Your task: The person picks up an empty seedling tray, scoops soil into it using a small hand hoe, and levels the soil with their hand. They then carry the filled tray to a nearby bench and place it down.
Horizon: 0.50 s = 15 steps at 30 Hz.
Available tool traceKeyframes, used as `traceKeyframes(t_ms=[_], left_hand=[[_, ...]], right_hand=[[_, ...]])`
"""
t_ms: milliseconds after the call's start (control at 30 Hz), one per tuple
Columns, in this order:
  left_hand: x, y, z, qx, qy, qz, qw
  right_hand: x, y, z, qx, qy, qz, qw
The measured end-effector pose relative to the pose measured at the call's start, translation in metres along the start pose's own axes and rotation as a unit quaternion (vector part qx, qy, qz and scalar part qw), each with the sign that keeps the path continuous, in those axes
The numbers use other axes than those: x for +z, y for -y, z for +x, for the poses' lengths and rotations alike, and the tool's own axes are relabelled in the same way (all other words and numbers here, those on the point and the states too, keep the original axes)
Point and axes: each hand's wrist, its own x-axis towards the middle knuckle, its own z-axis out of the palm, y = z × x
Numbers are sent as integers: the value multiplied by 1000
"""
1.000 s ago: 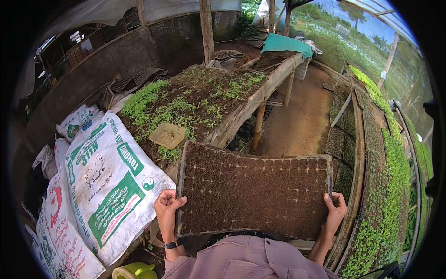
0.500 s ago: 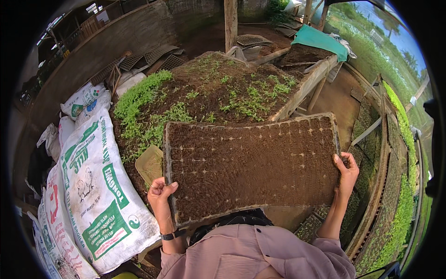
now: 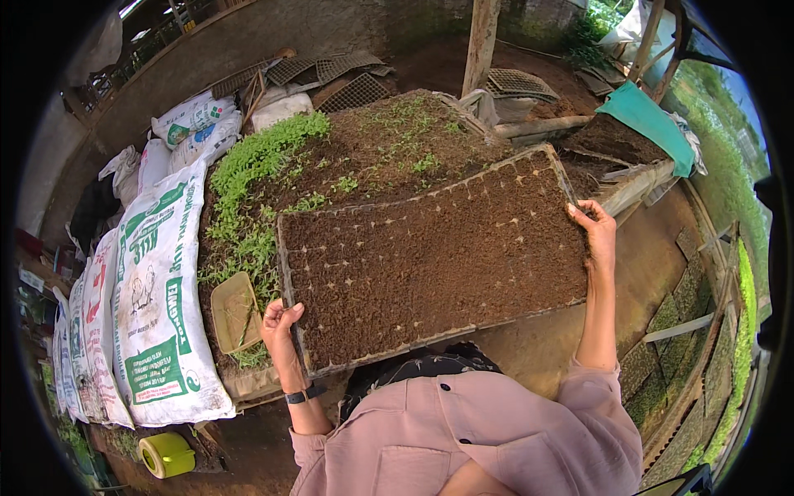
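A wide seedling tray [image 3: 430, 256] packed with dark brown soil spans the space in front of my body. Pale cell corners show through the soil in rows. My left hand [image 3: 281, 331] grips its left short side near the lower corner, thumb on the rim. At the opposite short side my right hand [image 3: 594, 225] is closed on the edge near the upper corner. The tray is tilted, its right end higher in view. Fingers beneath the tray are partly hidden. A dark band [image 3: 306, 393] circles my left wrist.
A soil bed [image 3: 389, 136] with green seedlings [image 3: 260, 157] lies behind the tray. Left are white printed sacks [image 3: 157, 306], a tan plastic container [image 3: 234, 310] and a yellow-green pot [image 3: 167, 455]. Empty trays [image 3: 356, 93], a wooden post [image 3: 480, 45] and green cloth [image 3: 649, 120] stand farther back.
The tray's right end has risen in view with my right hand, so the tray now slants. My view has turned, bringing the yellow-green pot more fully into sight. Both hands keep their hold.
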Motion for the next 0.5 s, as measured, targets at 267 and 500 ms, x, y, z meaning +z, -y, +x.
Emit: traceKeyframes(t_ms=[267, 500], left_hand=[[12, 45, 15, -45, -91, 72, 992], [14, 59, -10, -54, -92, 139, 985]], right_hand=[[39, -100, 122, 143, 85, -55, 985], [61, -146, 150, 169, 114, -125, 971]])
